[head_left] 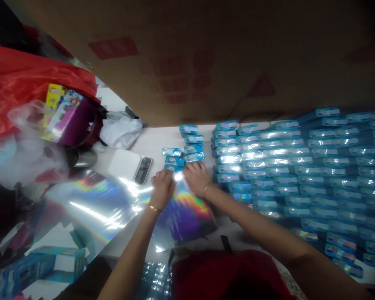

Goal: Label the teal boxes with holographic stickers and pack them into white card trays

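Observation:
A shiny rainbow-reflecting holographic film (186,216) lies in front of me, its far end running up between my two hands. My left hand (163,189) has its fingers curled at the film's far left edge. At the far right edge, my right hand (197,177) is bent over the film with its fingers folded down. A bright glare sits between the hands and hides detail there. Just beyond the fingertips are small blue boxes (174,161) in two short columns, with one box (193,156) close to my right fingers.
Dense rows of blue boxes (278,162) cover the right side. A large cardboard carton (206,62) walls off the back. To the left are a white digital scale (125,164), another shiny film (93,204), a purple tub (81,121), a red plastic bag (34,79) and an opened blue box (43,264).

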Available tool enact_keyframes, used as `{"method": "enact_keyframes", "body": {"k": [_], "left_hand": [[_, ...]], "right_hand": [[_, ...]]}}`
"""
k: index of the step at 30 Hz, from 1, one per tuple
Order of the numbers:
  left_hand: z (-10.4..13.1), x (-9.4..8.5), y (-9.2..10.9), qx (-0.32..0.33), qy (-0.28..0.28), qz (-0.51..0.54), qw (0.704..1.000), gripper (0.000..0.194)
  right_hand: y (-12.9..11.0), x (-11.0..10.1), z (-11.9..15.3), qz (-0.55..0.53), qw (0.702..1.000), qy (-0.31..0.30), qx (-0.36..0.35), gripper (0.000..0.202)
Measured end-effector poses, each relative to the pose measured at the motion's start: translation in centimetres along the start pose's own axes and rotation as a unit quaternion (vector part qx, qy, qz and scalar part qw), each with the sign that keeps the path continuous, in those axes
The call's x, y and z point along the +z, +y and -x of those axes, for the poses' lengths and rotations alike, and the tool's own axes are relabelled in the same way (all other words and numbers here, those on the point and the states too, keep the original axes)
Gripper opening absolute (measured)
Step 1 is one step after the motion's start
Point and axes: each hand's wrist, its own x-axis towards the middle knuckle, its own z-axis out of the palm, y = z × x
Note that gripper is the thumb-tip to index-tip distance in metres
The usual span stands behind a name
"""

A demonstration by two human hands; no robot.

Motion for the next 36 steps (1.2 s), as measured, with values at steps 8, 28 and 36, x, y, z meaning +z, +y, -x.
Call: {"method": "enact_keyframes", "body": {"k": [8, 28, 36], "left_hand": [[0.5, 2.2, -0.4, -0.006, 0.047, 0.009, 0.999, 0.034], [4.8, 0.0, 4.3, -0.108, 0.249, 0.338, 0.901, 0.010], [-1.4, -0.2, 6.3, -0.251, 0.261, 0.630, 0.687, 0.022]], "right_hand": [[0.4, 2.3, 0.8, 0.020, 0.999, 0.028, 0.022, 0.035], [1.0, 3.7, 1.1, -0.070, 0.990, 0.118, 0.033, 0.036], [0.8, -0.3, 3.0, -0.387, 0.885, 0.234, 0.112, 0.025]]}}
